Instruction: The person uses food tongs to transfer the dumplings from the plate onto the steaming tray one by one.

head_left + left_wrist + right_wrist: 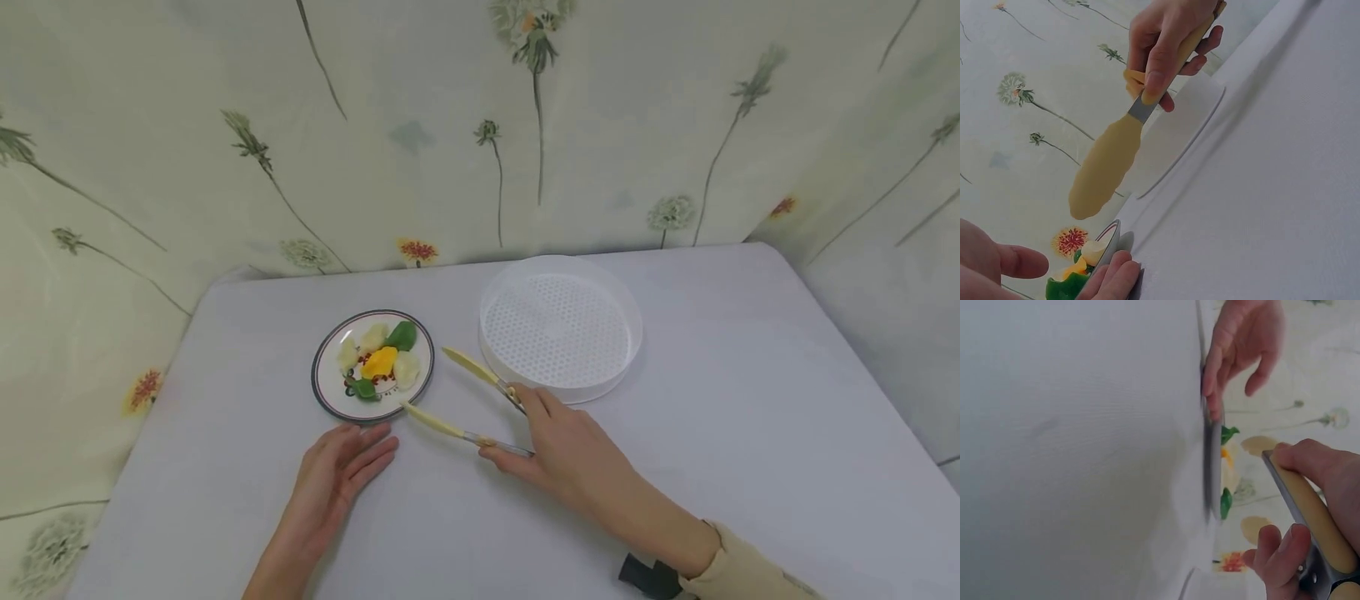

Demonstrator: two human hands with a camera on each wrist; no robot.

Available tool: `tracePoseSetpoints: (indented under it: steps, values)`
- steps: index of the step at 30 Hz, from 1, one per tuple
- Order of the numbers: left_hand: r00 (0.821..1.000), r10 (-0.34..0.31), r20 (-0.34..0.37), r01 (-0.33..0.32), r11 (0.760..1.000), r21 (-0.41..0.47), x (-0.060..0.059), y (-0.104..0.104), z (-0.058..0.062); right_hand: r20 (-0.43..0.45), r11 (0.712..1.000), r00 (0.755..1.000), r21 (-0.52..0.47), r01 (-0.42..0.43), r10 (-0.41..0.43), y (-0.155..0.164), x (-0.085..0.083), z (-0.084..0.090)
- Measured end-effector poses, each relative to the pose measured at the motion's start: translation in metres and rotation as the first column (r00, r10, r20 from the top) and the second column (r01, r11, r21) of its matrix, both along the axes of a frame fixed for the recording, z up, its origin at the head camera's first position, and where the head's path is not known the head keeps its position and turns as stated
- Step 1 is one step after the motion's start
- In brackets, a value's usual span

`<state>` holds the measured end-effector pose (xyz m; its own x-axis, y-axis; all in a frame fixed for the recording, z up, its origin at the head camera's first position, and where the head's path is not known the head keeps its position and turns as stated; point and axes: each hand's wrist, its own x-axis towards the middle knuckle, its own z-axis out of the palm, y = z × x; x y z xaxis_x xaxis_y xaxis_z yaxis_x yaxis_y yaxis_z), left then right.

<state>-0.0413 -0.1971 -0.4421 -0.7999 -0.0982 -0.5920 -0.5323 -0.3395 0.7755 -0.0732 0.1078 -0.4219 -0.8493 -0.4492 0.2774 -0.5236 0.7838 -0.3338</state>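
Cream-tipped metal tongs [468,406] are sitting spread open in the right hand [564,450].
Its fingers are clenching the handles at the 3 o'clock side of the dark-rimmed round plate of dumplings [372,365]; the left hand [339,472], fingers relaxed flat, is resting on the white worktop [750,433], touching the plate's rim at 6 o'clock.

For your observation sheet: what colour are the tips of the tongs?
Pale yellow tips on the tongs, with metal arms behind them; the head view shows this best.

Both hands bare, no rings or gloves visible. R arm: beige long sleeve [750,575] pulled back to forearm, w/ black wrist-mounted device [651,577] at cuff. L forearm bare, no sleeve in view.
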Motion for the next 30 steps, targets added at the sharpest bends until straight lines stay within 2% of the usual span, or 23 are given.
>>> tracePoseSetpoints:
  steps: [6,11,17,30]
  values:
    - [1.0,-0.01,-0.006,0.01,1.0,-0.003,-0.001,0.0,0.001,0.012,0.999,0.999,0.029,-0.047,0.046,-0.019,-0.016,-0.001]
    - [1.0,-0.007,-0.01,0.007,1.0,-0.005,0.0,0.001,-0.001,0.063,0.997,0.997,0.069,-0.047,0.042,-0.031,-0.023,-0.003]
    - [0.999,-0.02,-0.03,0.02,1.0,-0.01,0.001,-0.001,-0.001,0.067,0.995,0.996,0.079,-0.057,0.052,-0.037,-0.032,-0.005]
    - [0.999,-0.036,-0.032,0.036,0.999,-0.016,0.0,-0.002,-0.002,0.099,0.979,0.992,0.179,-0.098,0.081,-0.05,-0.042,0.015]
